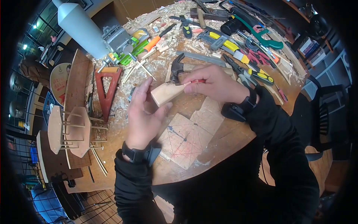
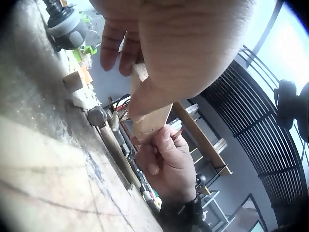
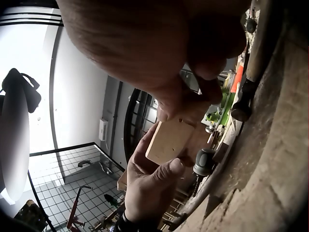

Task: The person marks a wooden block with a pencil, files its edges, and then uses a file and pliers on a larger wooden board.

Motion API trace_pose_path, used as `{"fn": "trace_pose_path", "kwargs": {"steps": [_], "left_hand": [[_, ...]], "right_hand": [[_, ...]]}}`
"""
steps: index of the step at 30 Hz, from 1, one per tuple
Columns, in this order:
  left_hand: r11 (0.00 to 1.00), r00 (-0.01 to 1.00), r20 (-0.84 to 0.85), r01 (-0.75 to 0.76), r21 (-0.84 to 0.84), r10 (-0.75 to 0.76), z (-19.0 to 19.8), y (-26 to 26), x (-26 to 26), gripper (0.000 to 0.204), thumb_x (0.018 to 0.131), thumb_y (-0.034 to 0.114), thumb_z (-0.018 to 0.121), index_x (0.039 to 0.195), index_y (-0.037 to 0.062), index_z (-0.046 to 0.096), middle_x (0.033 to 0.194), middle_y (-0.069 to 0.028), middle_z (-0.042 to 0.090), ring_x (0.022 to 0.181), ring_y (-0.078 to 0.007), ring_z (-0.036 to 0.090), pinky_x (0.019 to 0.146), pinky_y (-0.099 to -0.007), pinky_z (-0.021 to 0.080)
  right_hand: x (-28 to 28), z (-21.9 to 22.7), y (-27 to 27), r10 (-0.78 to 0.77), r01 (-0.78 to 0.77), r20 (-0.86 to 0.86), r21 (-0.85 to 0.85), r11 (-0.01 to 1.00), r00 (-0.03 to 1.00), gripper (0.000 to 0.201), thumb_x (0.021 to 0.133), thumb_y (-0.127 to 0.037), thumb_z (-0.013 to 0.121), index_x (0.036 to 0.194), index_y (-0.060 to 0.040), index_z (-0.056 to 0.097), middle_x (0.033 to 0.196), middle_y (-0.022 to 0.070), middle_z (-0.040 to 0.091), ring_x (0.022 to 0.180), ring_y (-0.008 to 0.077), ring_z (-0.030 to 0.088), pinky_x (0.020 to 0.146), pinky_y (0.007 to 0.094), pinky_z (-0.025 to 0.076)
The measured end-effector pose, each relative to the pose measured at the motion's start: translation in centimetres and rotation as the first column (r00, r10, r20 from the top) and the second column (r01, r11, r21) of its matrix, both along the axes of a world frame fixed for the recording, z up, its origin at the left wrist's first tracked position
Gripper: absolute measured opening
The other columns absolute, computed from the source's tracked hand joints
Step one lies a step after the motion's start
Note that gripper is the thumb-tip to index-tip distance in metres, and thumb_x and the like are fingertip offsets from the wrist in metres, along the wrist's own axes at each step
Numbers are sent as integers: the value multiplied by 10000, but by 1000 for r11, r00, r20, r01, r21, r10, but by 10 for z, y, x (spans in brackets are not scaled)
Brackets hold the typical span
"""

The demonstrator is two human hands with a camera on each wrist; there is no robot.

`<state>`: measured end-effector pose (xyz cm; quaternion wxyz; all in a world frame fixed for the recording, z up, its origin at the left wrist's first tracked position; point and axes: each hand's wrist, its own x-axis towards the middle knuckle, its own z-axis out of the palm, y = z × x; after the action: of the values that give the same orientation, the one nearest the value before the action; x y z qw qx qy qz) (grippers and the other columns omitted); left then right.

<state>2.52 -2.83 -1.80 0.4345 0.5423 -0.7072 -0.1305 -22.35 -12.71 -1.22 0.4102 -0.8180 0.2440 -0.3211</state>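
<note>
Between the thumb and fingers of my left hand (image 1: 143, 112) is a small pale wooden block (image 1: 165, 93), tilted above the table. My right hand (image 1: 218, 84) pinches a slim red pencil (image 1: 198, 81), its thumb and fingertips right at the block's narrower end. In the left wrist view the block (image 2: 150, 123) spans the two hands, partly hidden by the left thumb. The right wrist view shows the block's broad face (image 3: 169, 141) above the left thumb. A claw hammer (image 1: 176, 69) lies just beyond the block, its handle running behind the right hand.
Below the hands lie flat boards (image 1: 182, 140) with red lines and dark holes. A red triangular frame (image 1: 108, 89) and octagonal wooden pieces on rods (image 1: 79, 130) stand at left. A green-and-grey vise (image 1: 121, 44), a green-handled saw (image 1: 261, 37), several tools and wood shavings cover the far side.
</note>
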Motion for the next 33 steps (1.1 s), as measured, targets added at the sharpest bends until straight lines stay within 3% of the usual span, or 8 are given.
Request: {"fn": "trace_pose_path", "kwargs": {"steps": [8, 10, 11, 13, 16, 23, 25, 33], "left_hand": [[996, 996, -31, 83, 30, -82, -4, 1, 1, 564, 818, 20, 891, 1315, -42, 631, 1233, -121, 645, 1112, -188, 659, 968, -310, 540], [994, 993, -68, 103, 44, -100, -4, 0, -1, 533, 821, 21, 889, 1287, -44, 639, 1232, -120, 644, 1117, -192, 655, 971, -309, 535], [995, 988, -124, 98, 35, -93, -4, 0, -4, 506, 790, 21, 895, 1236, -45, 665, 1192, -140, 663, 1082, -222, 671, 952, -327, 544], [995, 980, -179, 95, 28, -89, -4, 1, -4, 478, 759, 22, 901, 1184, -47, 690, 1152, -159, 683, 1048, -253, 688, 933, -345, 552], [989, 986, -96, 141, 53, -135, -6, 2, -1, 510, 821, -4, 881, 1272, -41, 645, 1238, -123, 629, 1137, -201, 645, 1006, -321, 516], [986, 975, -188, 141, 93, -122, -10, 1, 1, 518, 827, -15, 882, 1283, -42, 639, 1237, -103, 637, 1148, -181, 651, 1013, -316, 525], [986, 976, -186, 131, 103, -111, -10, 2, 2, 515, 833, -12, 881, 1286, -41, 638, 1240, -97, 639, 1143, -176, 659, 1008, -314, 531], [985, 980, -173, 120, 126, -97, -9, 3, 0, 525, 825, -7, 890, 1288, -43, 645, 1227, -96, 663, 1115, -170, 680, 978, -305, 548]], "right_hand": [[2, 4, 5, -7, 5, -20, -103, 995, 1000, 252, 920, -172, 826, 1120, -23, 789, 928, 84, 708, 808, 167, 627, 716, 303, 485], [5, 2, 5, 42, -41, 1, -127, 991, 999, 252, 925, -233, 805, 1066, -25, 789, 896, 120, 699, 815, 254, 662, 742, 363, 513], [5, 0, 4, 39, -39, 4, -126, 991, 999, 252, 925, -233, 805, 1066, -25, 789, 896, 120, 699, 815, 254, 662, 742, 363, 513], [6, -3, 3, 43, -49, -40, -152, 987, 998, 259, 932, -205, 817, 1110, -20, 787, 909, 78, 693, 794, 164, 617, 704, 300, 482], [5, 3, 6, 40, -46, -86, -70, 996, 996, 275, 942, -224, 810, 1121, -19, 778, 909, 75, 686, 796, 162, 618, 702, 304, 485], [4, 7, 8, 54, -59, -126, -36, 998, 991, 329, 981, -280, 766, 1169, -10, 749, 962, 84, 681, 796, 163, 614, 706, 306, 488], [5, 7, 9, 46, -52, -144, -38, 998, 989, 352, 1009, -316, 695, 1148, 5, 731, 1029, 177, 719, 943, 312, 700, 832, 399, 537], [5, 1, 7, 31, -40, -108, -88, 995, 994, 311, 1030, -237, 609, 1177, 16, 714, 1074, 194, 716, 995, 350, 699, 871, 421, 542]]}}
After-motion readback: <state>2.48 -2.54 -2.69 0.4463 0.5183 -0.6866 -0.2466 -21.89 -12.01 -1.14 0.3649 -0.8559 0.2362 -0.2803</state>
